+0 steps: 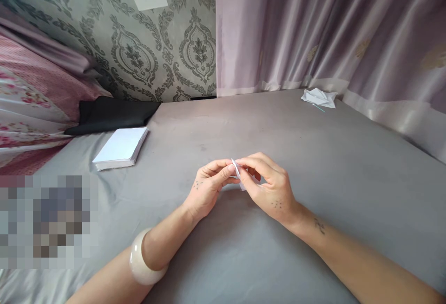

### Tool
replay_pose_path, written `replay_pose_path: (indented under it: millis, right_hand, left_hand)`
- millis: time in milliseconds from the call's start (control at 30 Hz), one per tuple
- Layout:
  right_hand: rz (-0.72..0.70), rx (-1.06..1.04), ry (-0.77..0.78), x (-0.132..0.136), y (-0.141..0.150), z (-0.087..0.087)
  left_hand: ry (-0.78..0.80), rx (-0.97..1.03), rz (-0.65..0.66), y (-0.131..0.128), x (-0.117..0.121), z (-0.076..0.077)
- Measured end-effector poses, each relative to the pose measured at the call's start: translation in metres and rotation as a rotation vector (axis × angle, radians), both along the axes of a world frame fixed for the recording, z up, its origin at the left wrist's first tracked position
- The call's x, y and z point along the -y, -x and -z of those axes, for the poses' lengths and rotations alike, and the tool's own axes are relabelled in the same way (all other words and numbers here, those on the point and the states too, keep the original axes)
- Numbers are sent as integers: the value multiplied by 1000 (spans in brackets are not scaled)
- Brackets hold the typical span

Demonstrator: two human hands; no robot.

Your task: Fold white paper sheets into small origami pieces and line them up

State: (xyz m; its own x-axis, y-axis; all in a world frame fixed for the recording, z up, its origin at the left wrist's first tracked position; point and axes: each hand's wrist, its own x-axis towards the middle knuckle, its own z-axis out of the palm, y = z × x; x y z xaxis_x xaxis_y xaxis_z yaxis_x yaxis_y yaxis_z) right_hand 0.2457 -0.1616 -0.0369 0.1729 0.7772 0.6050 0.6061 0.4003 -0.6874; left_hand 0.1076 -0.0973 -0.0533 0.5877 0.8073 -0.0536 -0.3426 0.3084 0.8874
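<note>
Between my two hands is a small folded piece of white paper (236,168), held up above the grey bed sheet. My left hand (212,184) pinches its left side between thumb and fingers. From the other side, my right hand (267,181) grips it with thumb and index finger; a paler flap shows below the right thumb. Much of the paper is hidden by the fingers. A thick stack of white paper (121,146) lies on the sheet to the left, apart from my hands.
Folded white papers (318,96) lie in a pile at the far right, with a thin greenish stick (318,108) beside them. Black cloth (114,114) lies behind the paper stack. Curtains (278,30) hang along the back and right. A pixelated patch covers the lower left.
</note>
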Motion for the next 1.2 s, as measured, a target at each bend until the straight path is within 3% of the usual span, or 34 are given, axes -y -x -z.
replay_pose_path:
  millis: [500,700,1200]
  right_hand:
    - [70,321,-80,3,-4,2]
    - [56,351,-132,2,-4,1]
    - [-70,611,28,2,-13,-6]
  left_hand:
    - [53,32,8,-1,0,-2]
    - [75,17,5,0,-2,0]
    - [77,0,27,4,-9,6]
